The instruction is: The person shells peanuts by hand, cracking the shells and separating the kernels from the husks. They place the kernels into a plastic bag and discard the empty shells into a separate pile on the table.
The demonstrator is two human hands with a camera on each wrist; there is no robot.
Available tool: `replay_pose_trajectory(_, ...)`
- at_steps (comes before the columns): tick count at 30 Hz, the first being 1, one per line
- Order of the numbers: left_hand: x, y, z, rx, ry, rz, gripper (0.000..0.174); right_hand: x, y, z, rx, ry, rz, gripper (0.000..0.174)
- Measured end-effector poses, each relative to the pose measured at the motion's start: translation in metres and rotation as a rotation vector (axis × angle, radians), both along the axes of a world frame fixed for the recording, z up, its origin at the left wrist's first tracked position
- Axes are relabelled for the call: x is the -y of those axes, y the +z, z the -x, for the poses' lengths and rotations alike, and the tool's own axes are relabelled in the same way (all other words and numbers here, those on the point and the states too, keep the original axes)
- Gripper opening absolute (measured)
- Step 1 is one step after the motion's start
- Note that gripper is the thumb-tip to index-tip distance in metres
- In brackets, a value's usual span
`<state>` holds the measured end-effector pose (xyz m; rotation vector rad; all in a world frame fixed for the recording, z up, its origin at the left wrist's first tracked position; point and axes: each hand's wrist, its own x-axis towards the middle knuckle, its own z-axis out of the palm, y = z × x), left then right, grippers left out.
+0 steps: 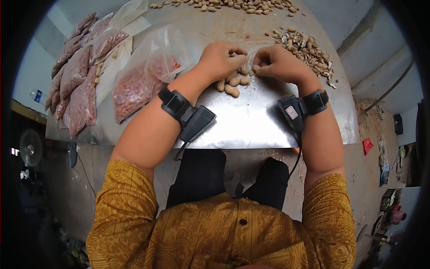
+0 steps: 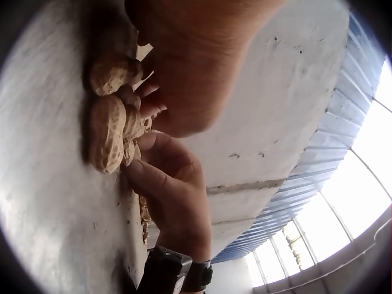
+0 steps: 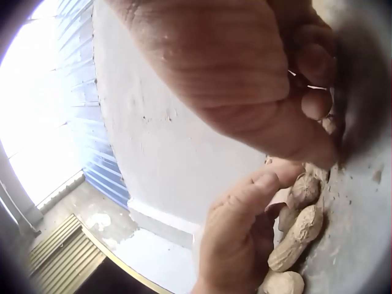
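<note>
A small cluster of unshelled peanuts (image 1: 232,90) lies on the metal table, against the fingers of my left hand (image 1: 218,62). That hand bends over them, and whether it grips any is hidden. Just to the right, my right hand (image 1: 281,65) has its fingers bent and its thumb low by the cluster. From the left wrist, the right hand (image 2: 174,190) reaches the far side of the peanuts (image 2: 109,133), its fingertips partly covered. In the right wrist view, the left hand (image 3: 236,236) is beside the peanuts (image 3: 297,239); any peanut in the right fingers (image 3: 315,104) cannot be made out.
An open clear bag of reddish kernels (image 1: 134,92) stands left of my left forearm, with several filled bags (image 1: 76,76) stacked beyond it. Shells and peanuts (image 1: 309,51) are heaped to the right of my hands. More whole peanuts (image 1: 251,5) spread along the far side.
</note>
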<state>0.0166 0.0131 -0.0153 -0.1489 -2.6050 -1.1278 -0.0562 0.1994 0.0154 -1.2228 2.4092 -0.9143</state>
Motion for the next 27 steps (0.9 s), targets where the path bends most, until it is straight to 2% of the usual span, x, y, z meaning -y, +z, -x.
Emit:
replay_pose_trajectory(2, -0.001, 0.004, -0.003, 0.003, -0.029, -0.161, 0.023, -0.002, 0.004, 0.001, 0.128, 0.022, 0.158, 0.016)
replay_pose_trajectory(6, -0.005, 0.008, -0.007, -0.156, -0.159, -0.481, 0.027, 0.0, 0.003, 0.004, 0.662, 0.047, 0.634, 0.02)
replay_pose_trajectory(9, -0.01, 0.014, -0.011, -0.098, -0.178, -0.626, 0.03, 0.008, -0.001, 0.0, 0.814, 0.032, 0.742, 0.018)
replay_pose_trajectory(11, -0.011, 0.013, -0.01, -0.075, -0.172, -0.74, 0.03, 0.014, -0.003, -0.003, 0.833, 0.108, 0.795, 0.017)
replay_pose_trajectory(16, -0.014, 0.011, -0.008, 0.011, -0.184, -1.057, 0.03, 0.024, -0.004, -0.015, 0.726, -0.056, 0.919, 0.019)
replay_pose_trajectory(20, -0.016, 0.012, -0.008, 0.104, -0.235, -1.261, 0.029, 0.026, -0.007, -0.016, 0.673, -0.069, 0.965, 0.021)
replay_pose_trajectory(23, -0.015, 0.013, -0.01, 0.123, -0.3, -1.337, 0.026, 0.027, -0.01, -0.016, 0.619, -0.048, 0.943, 0.025)
replay_pose_trajectory(27, -0.014, 0.018, -0.013, 0.121, -0.259, -1.171, 0.023, 0.027, -0.01, -0.017, 0.522, -0.022, 0.901, 0.029)
